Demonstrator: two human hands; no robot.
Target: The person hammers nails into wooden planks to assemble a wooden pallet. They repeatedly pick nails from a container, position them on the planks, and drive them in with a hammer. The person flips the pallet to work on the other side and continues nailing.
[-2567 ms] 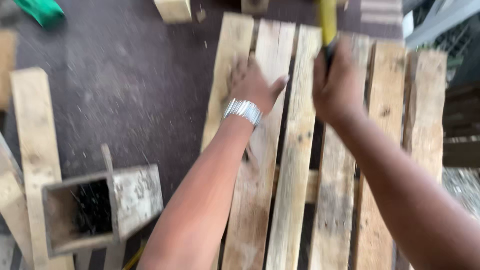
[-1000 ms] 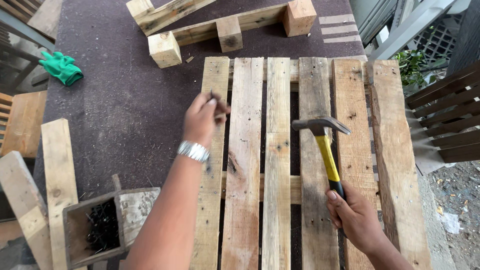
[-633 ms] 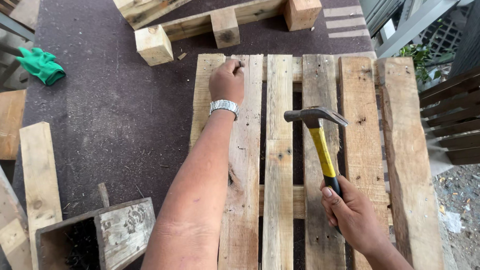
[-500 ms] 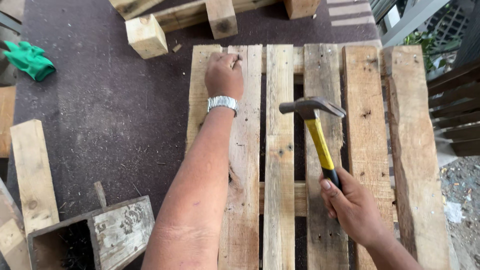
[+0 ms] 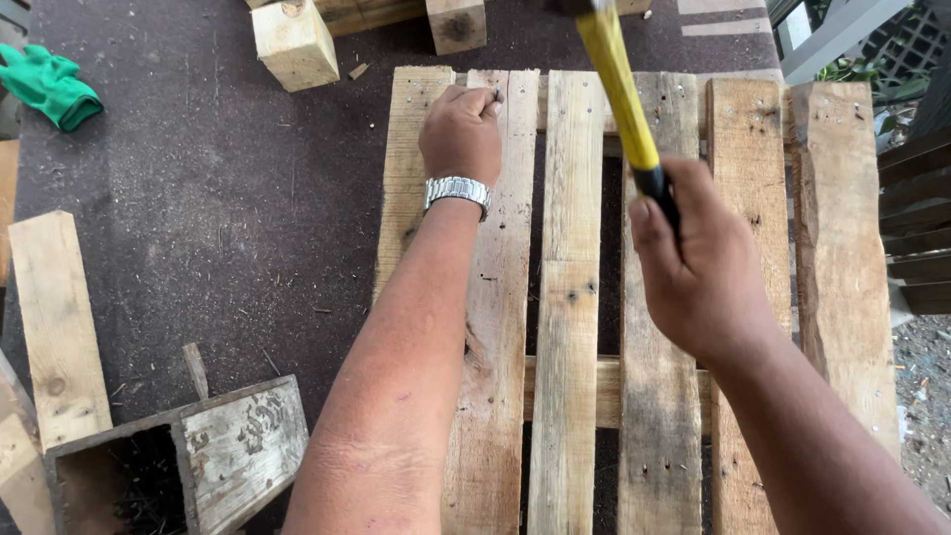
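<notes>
A wooden pallet (image 5: 570,297) of several pale slats lies on the dark ground. My left hand (image 5: 462,134), with a metal watch on its wrist, rests at the far end of the second slat, fingers pinched on a small nail (image 5: 493,96) that barely shows. My right hand (image 5: 701,267) grips the black end of a yellow-handled hammer (image 5: 619,84), raised high over the pallet. The hammer's head is cut off by the top edge of the view.
Wooden blocks (image 5: 294,43) and a beam lie beyond the pallet's far end. A green glove (image 5: 48,87) is at the upper left. A loose plank (image 5: 57,322) and a small open wooden box (image 5: 188,461) lie at the lower left. Dark fence slats (image 5: 916,213) stand on the right.
My left hand moved to the far end of the second slat and stays there. My right hand lifted the hammer from over the slats up toward the camera.
</notes>
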